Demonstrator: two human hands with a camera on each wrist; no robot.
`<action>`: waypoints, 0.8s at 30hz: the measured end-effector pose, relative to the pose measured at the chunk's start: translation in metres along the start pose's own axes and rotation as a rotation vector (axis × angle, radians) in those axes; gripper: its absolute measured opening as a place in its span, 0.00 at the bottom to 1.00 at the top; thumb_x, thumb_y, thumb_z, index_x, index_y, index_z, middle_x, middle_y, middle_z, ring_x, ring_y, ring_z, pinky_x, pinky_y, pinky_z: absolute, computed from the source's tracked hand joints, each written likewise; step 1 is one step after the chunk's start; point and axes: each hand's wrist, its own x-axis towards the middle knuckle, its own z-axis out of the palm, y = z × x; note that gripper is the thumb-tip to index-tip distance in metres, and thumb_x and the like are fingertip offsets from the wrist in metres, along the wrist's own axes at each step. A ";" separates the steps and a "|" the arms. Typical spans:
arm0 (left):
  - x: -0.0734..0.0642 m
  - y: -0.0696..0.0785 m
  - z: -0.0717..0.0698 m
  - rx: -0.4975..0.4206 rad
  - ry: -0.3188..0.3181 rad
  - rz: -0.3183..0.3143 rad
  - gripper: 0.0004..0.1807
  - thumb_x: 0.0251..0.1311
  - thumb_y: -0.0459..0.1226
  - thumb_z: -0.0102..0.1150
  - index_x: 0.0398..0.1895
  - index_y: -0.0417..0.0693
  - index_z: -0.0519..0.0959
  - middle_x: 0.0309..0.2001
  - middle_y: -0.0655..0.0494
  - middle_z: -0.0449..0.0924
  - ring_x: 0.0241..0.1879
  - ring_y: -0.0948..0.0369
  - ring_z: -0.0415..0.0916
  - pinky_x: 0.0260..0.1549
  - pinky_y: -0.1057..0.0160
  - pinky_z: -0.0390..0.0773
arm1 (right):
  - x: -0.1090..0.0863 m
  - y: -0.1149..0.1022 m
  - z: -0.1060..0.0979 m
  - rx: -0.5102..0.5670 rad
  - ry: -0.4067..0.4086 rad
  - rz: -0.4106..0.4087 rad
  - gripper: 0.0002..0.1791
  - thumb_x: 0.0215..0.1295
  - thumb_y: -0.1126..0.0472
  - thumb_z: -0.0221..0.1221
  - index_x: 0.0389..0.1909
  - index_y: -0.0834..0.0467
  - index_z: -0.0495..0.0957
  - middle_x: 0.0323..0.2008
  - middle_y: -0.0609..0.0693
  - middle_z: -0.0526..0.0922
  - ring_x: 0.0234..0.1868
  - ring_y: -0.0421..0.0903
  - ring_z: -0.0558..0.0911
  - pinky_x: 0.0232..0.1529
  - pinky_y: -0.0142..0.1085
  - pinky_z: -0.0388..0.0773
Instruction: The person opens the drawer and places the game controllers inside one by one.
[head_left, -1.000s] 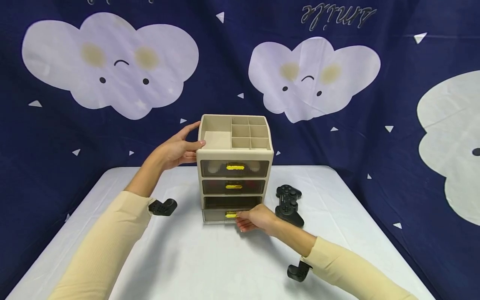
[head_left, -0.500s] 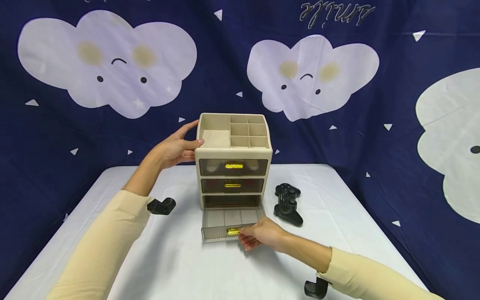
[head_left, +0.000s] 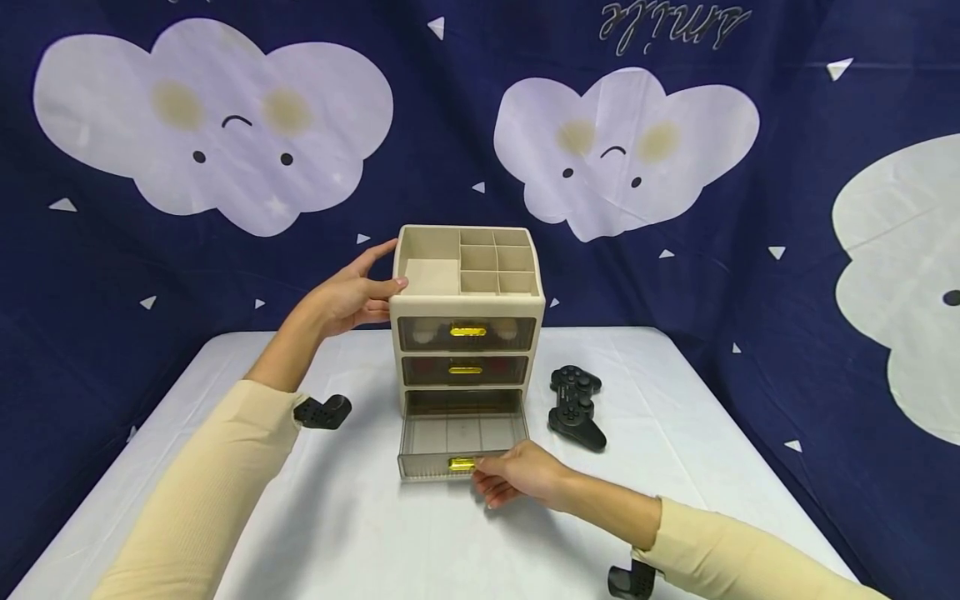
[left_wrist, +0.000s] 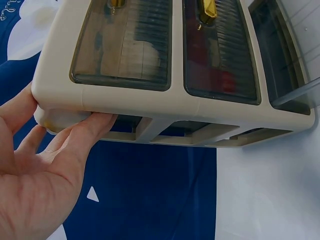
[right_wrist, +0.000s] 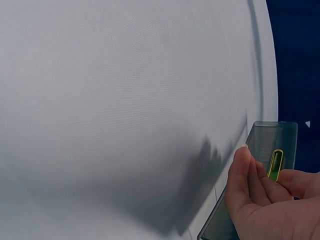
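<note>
A cream desktop drawer organizer (head_left: 467,307) stands upright on the table, with open compartments on top and smoky clear drawers with gold handles. My left hand (head_left: 341,302) grips its upper left side, thumb at the top rim; in the left wrist view the left hand (left_wrist: 55,160) has its fingers around the edge. The bottom drawer (head_left: 423,466) is pulled out, showing divided sections with no contents visible. My right hand (head_left: 525,477) pinches that drawer's gold handle (head_left: 461,463) at its right end. In the right wrist view the handle (right_wrist: 275,165) shows between fingers and thumb.
A black game controller (head_left: 575,408) lies on the white-covered table (head_left: 360,517), right of the organizer. The top drawer (head_left: 427,333) and middle drawer (head_left: 423,371) are closed, with blurred contents behind their fronts. A dark blue cloud-patterned curtain (head_left: 442,125) hangs behind.
The right hand has drawn the bottom drawer out toward me from nearly closed; over the last half second it has barely moved. The left hand keeps its grip on the organizer.
</note>
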 end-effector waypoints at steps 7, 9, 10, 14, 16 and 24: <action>0.000 0.000 0.000 0.000 0.006 -0.005 0.45 0.74 0.39 0.57 0.82 0.77 0.42 0.67 0.38 0.67 0.41 0.61 0.86 0.51 0.59 0.85 | -0.002 -0.009 -0.001 -0.075 -0.088 0.037 0.20 0.73 0.58 0.59 0.47 0.74 0.83 0.31 0.58 0.88 0.26 0.41 0.85 0.35 0.37 0.87; 0.000 0.000 0.000 0.000 0.008 -0.004 0.45 0.74 0.39 0.57 0.82 0.77 0.42 0.67 0.38 0.67 0.41 0.61 0.86 0.51 0.58 0.84 | -0.003 -0.015 -0.004 -0.125 -0.122 0.047 0.19 0.72 0.57 0.59 0.49 0.72 0.84 0.33 0.62 0.89 0.27 0.43 0.85 0.36 0.39 0.88; 0.000 0.000 0.000 0.002 0.010 -0.004 0.45 0.74 0.39 0.57 0.82 0.77 0.42 0.67 0.38 0.68 0.41 0.61 0.86 0.51 0.58 0.84 | -0.002 -0.018 -0.006 -0.151 -0.137 0.049 0.19 0.72 0.57 0.59 0.49 0.71 0.84 0.34 0.63 0.89 0.28 0.43 0.86 0.36 0.40 0.88; 0.001 -0.001 0.001 0.007 0.012 -0.006 0.45 0.74 0.39 0.57 0.82 0.78 0.42 0.66 0.38 0.68 0.41 0.61 0.86 0.53 0.57 0.84 | -0.002 -0.032 -0.017 -0.207 -0.164 0.037 0.18 0.69 0.58 0.62 0.47 0.70 0.86 0.35 0.63 0.89 0.30 0.45 0.87 0.37 0.41 0.88; 0.001 -0.001 0.001 0.010 0.012 -0.008 0.45 0.74 0.39 0.57 0.82 0.78 0.42 0.66 0.38 0.68 0.40 0.61 0.85 0.53 0.57 0.84 | -0.001 -0.039 -0.025 -0.226 -0.170 0.025 0.17 0.68 0.57 0.63 0.47 0.68 0.86 0.35 0.61 0.89 0.30 0.45 0.87 0.38 0.41 0.88; 0.001 0.000 0.000 -0.004 0.008 -0.009 0.45 0.74 0.38 0.57 0.82 0.77 0.42 0.67 0.38 0.68 0.40 0.61 0.86 0.51 0.58 0.85 | -0.001 -0.064 -0.058 -0.246 -0.148 -0.064 0.20 0.66 0.59 0.65 0.55 0.66 0.84 0.43 0.58 0.89 0.39 0.46 0.87 0.45 0.40 0.87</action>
